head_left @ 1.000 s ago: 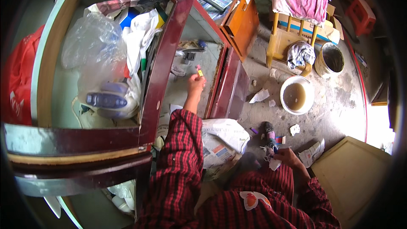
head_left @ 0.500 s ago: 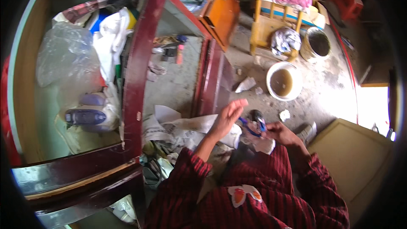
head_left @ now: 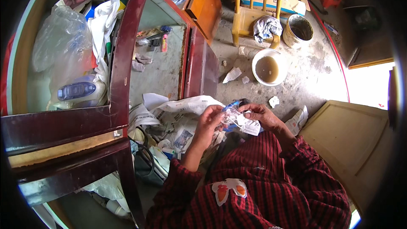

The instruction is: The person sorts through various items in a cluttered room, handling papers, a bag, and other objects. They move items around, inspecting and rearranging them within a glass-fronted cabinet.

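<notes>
Cord bundle [head_left: 234, 117]: held up between the two hands, just beyond the person's lap, with the crumpled newspaper [head_left: 193, 104] beside it on the left. Visible make-up: thin white strands, some clear, shiny film, blue parts [head_left: 232, 105] at the upper edge and a white paper-like flap [head_left: 252, 127] at the lower right. Exact identity of the bundle cannot be told.

Grip: left hand [head_left: 207, 123] has thumb and fingers closed on the left edge of the bundle; right hand [head_left: 263, 117] pinches its upper right between thumb and forefinger. How firmly either one presses cannot be told.

Handling, by judgement: very light, so fingertip force should be enough. Strands look limp and liable to snag or knot; the film is probably slick and may slide under a loose pinch. The flap looks creasable and could tear if pulled. The blue parts seem stiffer than the rest, though blur leaves this unsure.

Where to take hold: best at the gathered middle, or on the blue parts, with several strands caught together. A single strand would likely tighten the tangle, and the flap is a poor handle
</notes>
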`<state>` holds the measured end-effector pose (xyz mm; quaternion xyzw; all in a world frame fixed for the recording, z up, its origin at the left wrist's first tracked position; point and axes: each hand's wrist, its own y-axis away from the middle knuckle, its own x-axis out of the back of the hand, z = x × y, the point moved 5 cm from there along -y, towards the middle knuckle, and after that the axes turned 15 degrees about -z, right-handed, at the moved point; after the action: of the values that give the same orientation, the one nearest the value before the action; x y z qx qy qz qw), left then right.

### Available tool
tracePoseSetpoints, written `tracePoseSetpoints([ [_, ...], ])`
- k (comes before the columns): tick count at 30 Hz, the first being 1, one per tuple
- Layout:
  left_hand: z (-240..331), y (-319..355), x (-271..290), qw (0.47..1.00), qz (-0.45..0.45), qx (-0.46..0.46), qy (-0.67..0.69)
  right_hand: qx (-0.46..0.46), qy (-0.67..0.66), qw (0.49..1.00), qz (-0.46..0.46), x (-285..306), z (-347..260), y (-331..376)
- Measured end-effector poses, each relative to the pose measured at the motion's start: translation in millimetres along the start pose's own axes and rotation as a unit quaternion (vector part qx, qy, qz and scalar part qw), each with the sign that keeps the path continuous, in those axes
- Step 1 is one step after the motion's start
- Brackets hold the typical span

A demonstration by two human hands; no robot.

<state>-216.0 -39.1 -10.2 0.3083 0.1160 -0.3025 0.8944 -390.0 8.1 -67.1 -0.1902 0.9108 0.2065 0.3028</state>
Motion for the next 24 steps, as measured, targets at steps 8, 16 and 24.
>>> tracePoseSetpoints([
  [8, -0.2, 4.1, 20.1, 0.998, 0.022, -0.041, 0.049, -0.104, -0.007, 0.993, 0.063, 78.1, 88.4, 45.6],
  [16, -8.0, -9.7, 3.7, 0.998, -0.044, -0.046, 0.02, -0.044, -0.155, 0.967, 0.198, 97.6, 102.7, 73.1],
  [24, -22.8, -21.3, -24.3, 0.976, -0.092, -0.039, 0.195, 0.126, -0.318, 0.918, 0.199, 97.8, 86.5, 78.8],
])
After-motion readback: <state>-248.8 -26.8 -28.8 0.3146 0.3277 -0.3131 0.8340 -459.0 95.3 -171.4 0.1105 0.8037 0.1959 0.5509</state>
